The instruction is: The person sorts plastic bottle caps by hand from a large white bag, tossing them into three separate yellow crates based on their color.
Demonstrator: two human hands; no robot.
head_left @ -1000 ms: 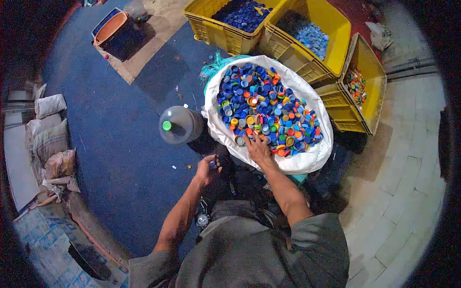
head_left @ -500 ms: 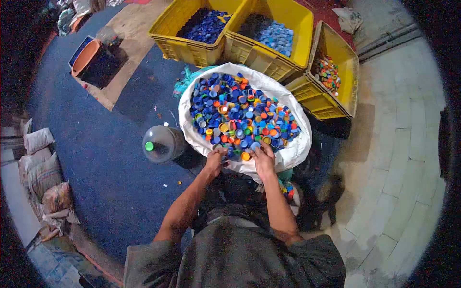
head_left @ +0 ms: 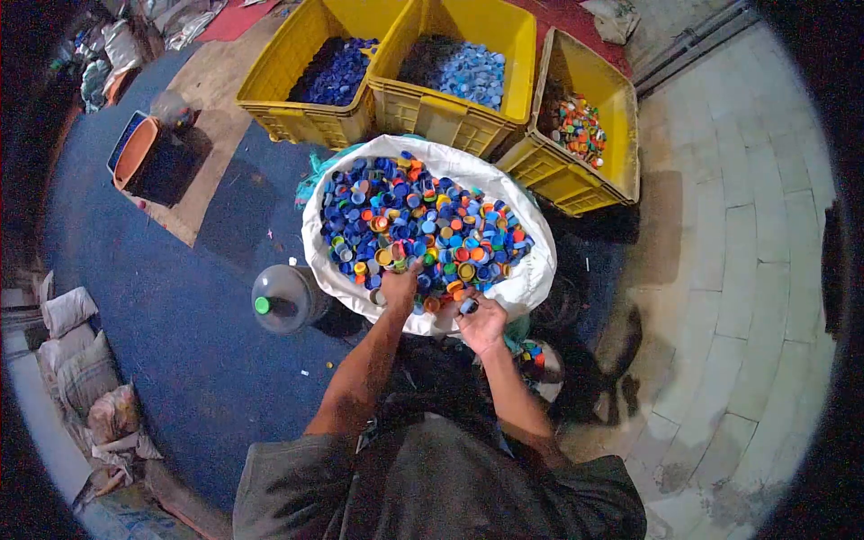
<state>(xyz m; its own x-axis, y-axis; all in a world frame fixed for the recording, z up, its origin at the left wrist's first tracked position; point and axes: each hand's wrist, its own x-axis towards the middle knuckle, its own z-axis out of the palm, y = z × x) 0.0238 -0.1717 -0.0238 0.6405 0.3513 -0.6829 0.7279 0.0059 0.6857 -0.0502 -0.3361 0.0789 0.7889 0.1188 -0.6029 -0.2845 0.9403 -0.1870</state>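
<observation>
A white sack [head_left: 538, 286] stands open in front of me, full of bottle caps [head_left: 396, 211] in blue, orange, yellow, green and white. My left hand [head_left: 400, 286] reaches over the sack's near side with its fingers among the caps; what it holds, if anything, is hidden. At the near rim, my right hand [head_left: 484, 323] is turned palm up, with a dark blue cap [head_left: 468, 306] resting at its fingers. Orange and yellow caps lie just beyond both hands.
Behind the sack stand yellow crates with dark blue caps [head_left: 335, 76], light blue caps [head_left: 472, 74] and mixed caps [head_left: 580, 126]. A clear jug [head_left: 290, 299] with a green lid is left of the sack. An orange basin [head_left: 137, 153] sits farther left.
The view has shifted, so the sack and crates appear farther left. My left hand has reached farther into the caps. My right hand has turned palm up, showing a dark blue cap.
</observation>
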